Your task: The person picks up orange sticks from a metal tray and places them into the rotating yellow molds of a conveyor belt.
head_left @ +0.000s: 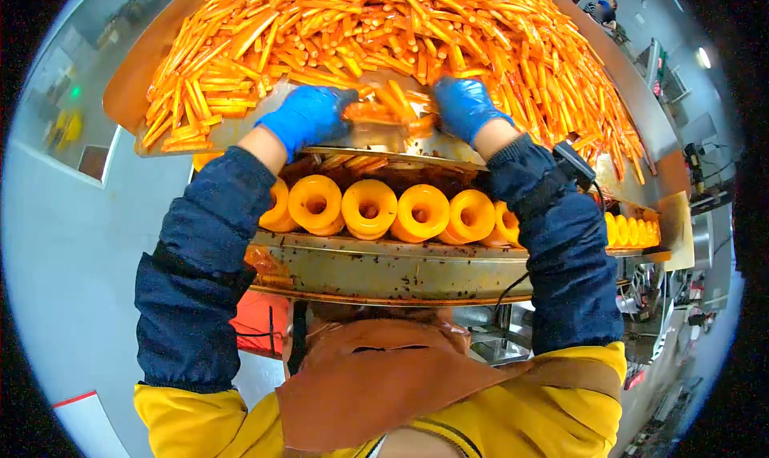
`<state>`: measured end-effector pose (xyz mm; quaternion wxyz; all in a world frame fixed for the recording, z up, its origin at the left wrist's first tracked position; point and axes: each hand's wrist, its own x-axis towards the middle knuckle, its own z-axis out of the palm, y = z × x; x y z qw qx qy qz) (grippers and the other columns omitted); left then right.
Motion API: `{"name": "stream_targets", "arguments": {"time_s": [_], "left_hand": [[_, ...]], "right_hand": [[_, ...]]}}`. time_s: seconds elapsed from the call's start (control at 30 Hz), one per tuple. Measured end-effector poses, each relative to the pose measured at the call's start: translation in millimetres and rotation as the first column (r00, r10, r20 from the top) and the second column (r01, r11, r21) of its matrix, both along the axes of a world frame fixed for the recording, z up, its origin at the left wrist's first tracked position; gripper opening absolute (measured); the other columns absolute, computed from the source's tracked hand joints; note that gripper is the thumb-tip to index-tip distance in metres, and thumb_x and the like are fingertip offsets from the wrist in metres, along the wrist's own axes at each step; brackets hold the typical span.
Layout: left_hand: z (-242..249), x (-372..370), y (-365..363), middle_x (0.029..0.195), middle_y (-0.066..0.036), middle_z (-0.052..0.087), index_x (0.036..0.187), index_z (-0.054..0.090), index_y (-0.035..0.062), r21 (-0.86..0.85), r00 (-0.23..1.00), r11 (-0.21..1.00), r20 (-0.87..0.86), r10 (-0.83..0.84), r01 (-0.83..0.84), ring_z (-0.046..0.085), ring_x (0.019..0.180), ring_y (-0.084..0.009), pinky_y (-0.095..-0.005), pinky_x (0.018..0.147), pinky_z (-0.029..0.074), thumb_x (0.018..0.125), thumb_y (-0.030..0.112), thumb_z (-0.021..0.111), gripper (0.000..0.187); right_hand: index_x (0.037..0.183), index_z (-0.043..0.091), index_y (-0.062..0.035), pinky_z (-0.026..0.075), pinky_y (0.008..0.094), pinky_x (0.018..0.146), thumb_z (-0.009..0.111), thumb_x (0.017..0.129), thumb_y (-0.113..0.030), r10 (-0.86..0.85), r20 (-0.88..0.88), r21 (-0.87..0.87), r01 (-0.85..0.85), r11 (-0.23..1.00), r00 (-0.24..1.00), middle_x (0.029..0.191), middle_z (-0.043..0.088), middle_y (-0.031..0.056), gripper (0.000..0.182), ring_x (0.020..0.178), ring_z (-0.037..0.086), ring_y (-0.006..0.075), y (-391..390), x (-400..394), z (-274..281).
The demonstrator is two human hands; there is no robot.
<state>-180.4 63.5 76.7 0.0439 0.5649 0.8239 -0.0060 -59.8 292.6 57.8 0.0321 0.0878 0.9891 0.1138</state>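
Note:
My left hand point(308, 118), in a blue glove with darkened fingertips, is closed at the near edge of a heap of sauce-coated orange food sticks point(368, 22). Opposite it, my right hand point(467, 108), also blue-gloved, has its fingers curled inward. Between the two hands lies a small bunch of orange sticks point(392, 106), partly smeared by motion, reaching to the fingertips on both sides. Under them shows the wet metal surface of the tray point(392, 142). The exact grip of the fingers is partly hidden.
A row of orange ring-mouthed cups point(369, 208) runs below the tray edge. Nearer my body is a metal ledge point(400, 270) specked with dark bits. A black device with a cable point(575, 163) sits by my right forearm. Another person point(602, 11) is far off at upper right.

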Motion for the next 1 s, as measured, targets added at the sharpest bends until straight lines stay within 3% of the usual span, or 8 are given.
{"name": "stream_targets", "arguments": {"time_s": [0.47,0.53,0.6,0.7,0.83,0.87,0.93,1.0], "left_hand": [[-13,-17,-24,0.105,-0.014,0.063,0.117,0.053,-0.0063,0.405,0.635,0.733,0.771,0.048,-0.547,0.057,0.101,-0.0235,-0.0319,0.089,0.043,0.075,0.035,0.068,0.061],[-5,-3,-31,0.104,-0.009,0.062,0.114,0.059,-0.0004,0.202,0.32,0.672,0.946,0.054,-0.712,0.058,0.089,-0.0193,-0.0274,0.085,0.045,0.081,0.03,0.064,0.045],[7,29,-36,0.09,-0.004,0.063,0.105,0.064,0.0034,0.557,0.557,0.579,0.806,-0.202,-0.596,0.057,0.08,-0.0134,-0.0252,0.074,0.046,0.085,0.027,0.059,0.031],[4,40,-47,0.098,-0.006,0.064,0.109,0.063,0.0047,0.331,0.259,0.518,0.943,-0.207,-0.789,0.059,0.086,-0.0158,-0.0257,0.078,0.047,0.092,0.019,0.047,0.027],[-21,68,-75,0.098,-0.007,0.063,0.113,0.059,0.0066,0.431,0.231,0.424,0.865,-0.445,-0.796,0.06,0.092,-0.0164,-0.0303,0.08,0.049,0.085,0.01,0.059,0.028],[-57,55,-88,0.106,-0.01,0.062,0.116,0.06,0.0084,0.73,0.693,0.452,0.662,-0.286,-0.512,0.059,0.097,-0.0185,-0.0311,0.083,0.048,0.088,0.007,0.053,0.029],[-56,79,-106,0.108,-0.011,0.061,0.115,0.061,0.012,0.832,0.923,0.484,0.368,-0.114,-0.271,0.059,0.096,-0.0203,-0.0313,0.082,0.048,0.089,0.004,0.046,0.031],[-59,99,-126,0.102,-0.009,0.061,0.114,0.062,0.01,0.697,0.759,0.479,0.644,-0.092,-0.533,0.058,0.09,-0.0178,-0.0298,0.078,0.048,0.091,0.018,0.051,0.027]], "right_hand": [[0.106,0.061,-0.0066,0.049,0.0422,0.08,0.069,0.072,-0.038,-0.167,-0.308,-0.204,0.107,0.973,0.937,0.1,0.063,0.0181,0.047,0.093,0.06,0.0347,45,88,6],[0.103,0.063,-0.0046,0.05,0.0395,0.078,0.071,0.073,-0.035,-0.404,-0.406,-0.424,0.223,0.878,0.819,0.098,0.066,0.0152,0.044,0.088,0.064,0.0318,41,95,23],[0.097,0.065,-0.0038,0.049,0.0301,0.071,0.07,0.079,-0.027,-0.655,-0.442,-0.862,-0.09,0.498,0.613,0.088,0.067,0.0077,0.03,0.078,0.063,0.019,61,100,5],[0.1,0.064,-0.0021,0.047,0.0255,0.07,0.069,0.078,-0.02,-0.749,-0.455,-0.877,-0.388,0.282,0.482,0.087,0.065,0.0036,0.028,0.077,0.06,0.0134,28,128,18],[0.098,0.064,-0.0036,0.046,0.027,0.077,0.068,0.079,-0.018,-0.779,-0.225,-0.747,-0.617,-0.247,0.585,0.088,0.065,0.0038,0.024,0.083,0.06,0.0151,-58,122,-13],[0.097,0.065,-0.0039,0.046,0.0273,0.078,0.068,0.079,-0.019,-0.76,-0.162,-0.71,-0.609,-0.353,0.629,0.088,0.064,0.0034,0.023,0.084,0.06,0.0149,-82,114,-21],[0.097,0.065,-0.0036,0.047,0.0263,0.074,0.069,0.079,-0.018,-0.689,-0.194,-0.76,-0.552,-0.344,0.698,0.086,0.064,0.0029,0.023,0.08,0.059,0.0137,-114,99,-46],[0.097,0.065,-0.0022,0.047,0.0264,0.069,0.068,0.08,-0.017,-0.598,-0.115,-0.955,-0.255,-0.154,0.793,0.084,0.065,0.0024,0.022,0.077,0.059,0.0125,-125,98,-53]]}}
